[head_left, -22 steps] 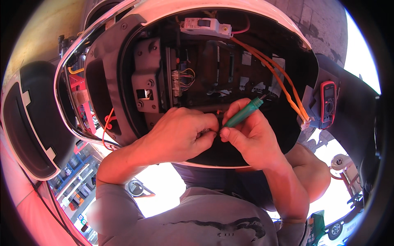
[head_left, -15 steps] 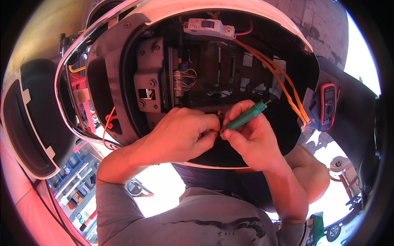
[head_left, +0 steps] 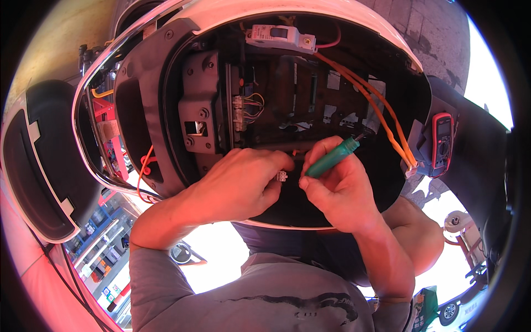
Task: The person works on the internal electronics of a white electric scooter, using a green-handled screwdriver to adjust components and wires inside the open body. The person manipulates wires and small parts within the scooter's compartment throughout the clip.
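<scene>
Over the near part of an open scooter storage bay (head_left: 354, 188), both of my hands work close together. My left hand (head_left: 243, 180) pinches a small white multi-pin wire connector (head_left: 282, 176), its pin face turned toward the right hand. In my right hand (head_left: 343, 193) is a green-handled tool (head_left: 332, 158), like a screwdriver or probe, with a metal tip pointing up and right. The thumb and fingers of that hand close around the handle's lower end, a short gap from the connector. Whether the right fingertips also hold something tiny cannot be made out.
A white circuit breaker (head_left: 281, 37) with thick orange cables (head_left: 381, 102) lies along the bay's far edge. Thin wires run into connectors (head_left: 239, 110) beside a metal bracket (head_left: 199, 102). At the right rests a red-framed multimeter (head_left: 442, 141); a black padded piece (head_left: 50, 160) is at the left.
My two hands have drawn slightly apart. The white connector now shows between the left thumb and finger, where it was hidden before.
</scene>
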`<action>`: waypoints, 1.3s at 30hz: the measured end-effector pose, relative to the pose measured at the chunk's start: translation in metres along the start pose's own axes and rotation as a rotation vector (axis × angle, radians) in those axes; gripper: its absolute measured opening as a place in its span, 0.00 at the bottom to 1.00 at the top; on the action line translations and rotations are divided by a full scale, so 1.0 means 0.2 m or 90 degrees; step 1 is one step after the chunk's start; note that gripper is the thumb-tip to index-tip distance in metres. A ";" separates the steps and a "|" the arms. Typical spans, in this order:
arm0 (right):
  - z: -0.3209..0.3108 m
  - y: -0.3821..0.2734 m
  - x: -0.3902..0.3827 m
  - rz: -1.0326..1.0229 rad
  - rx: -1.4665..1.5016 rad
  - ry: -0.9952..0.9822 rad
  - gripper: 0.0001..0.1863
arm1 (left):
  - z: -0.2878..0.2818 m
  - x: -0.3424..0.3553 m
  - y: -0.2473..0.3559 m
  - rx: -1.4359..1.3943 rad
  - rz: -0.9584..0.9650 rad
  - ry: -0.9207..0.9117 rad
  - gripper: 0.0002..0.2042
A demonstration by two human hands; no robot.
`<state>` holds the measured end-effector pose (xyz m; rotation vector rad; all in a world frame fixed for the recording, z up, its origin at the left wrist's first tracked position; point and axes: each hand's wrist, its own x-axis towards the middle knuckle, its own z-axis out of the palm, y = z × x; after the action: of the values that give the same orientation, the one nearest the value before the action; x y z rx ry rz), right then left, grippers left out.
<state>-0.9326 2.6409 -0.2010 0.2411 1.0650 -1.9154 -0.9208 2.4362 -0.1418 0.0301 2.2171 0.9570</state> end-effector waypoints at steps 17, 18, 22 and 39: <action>0.05 0.02 0.01 -0.160 -0.172 -0.017 0.21 | 0.01 -0.03 -0.03 0.016 0.010 0.014 0.10; 0.06 0.03 0.01 -0.176 -0.162 -0.002 0.19 | 0.01 -0.03 -0.04 0.017 0.019 0.024 0.10; 0.10 0.05 0.01 -0.228 -0.154 0.023 0.16 | 0.01 -0.04 -0.04 0.015 0.051 0.053 0.07; 0.05 0.07 0.02 -0.267 -0.237 -0.058 0.22 | 0.00 -0.04 -0.05 -0.013 0.093 0.079 0.08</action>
<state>-0.9222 2.6279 -0.2045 -0.2993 1.4681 -2.0143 -0.9116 2.4263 -0.1438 0.1277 2.3438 1.0877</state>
